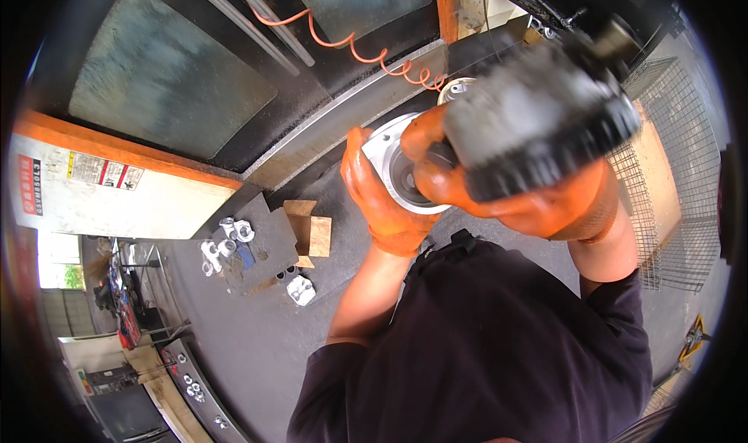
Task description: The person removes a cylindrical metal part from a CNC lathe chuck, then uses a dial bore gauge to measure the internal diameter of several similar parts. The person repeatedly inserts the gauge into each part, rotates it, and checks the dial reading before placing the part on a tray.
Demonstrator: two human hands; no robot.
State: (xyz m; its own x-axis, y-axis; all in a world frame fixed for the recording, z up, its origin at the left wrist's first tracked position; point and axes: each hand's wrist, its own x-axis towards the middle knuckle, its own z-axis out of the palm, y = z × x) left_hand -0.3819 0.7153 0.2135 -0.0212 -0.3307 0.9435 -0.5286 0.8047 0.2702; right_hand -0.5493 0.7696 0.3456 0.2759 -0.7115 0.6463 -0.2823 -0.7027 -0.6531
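Orange gloves covered both of the person's hands, which were raised close under the head camera. The left hand (382, 201) curled around the left edge of a round silver metal part (401, 170), its fingers wrapped behind the rim and its thumb lying along the near side, so the fingers were closed on the part. The part had a dark circular bore in its middle and sat between the two hands, in front of the person's chest. The right hand (499, 186) gripped a blurred grey power tool (538, 120), fingers clamped around its body, with the thumb and forefinger reaching over the right side of the silver part and touching it. The tool hid the upper right portion of the part. An orange coiled hose (351, 45) ran across the dark machine surface behind the hands. Lower left, well apart from the hands, a dark metal block (269, 248) carried several small silver fittings (226, 240), with wooden blocks (312, 229) just beside it. A wire mesh basket (670, 186) stood to the right.
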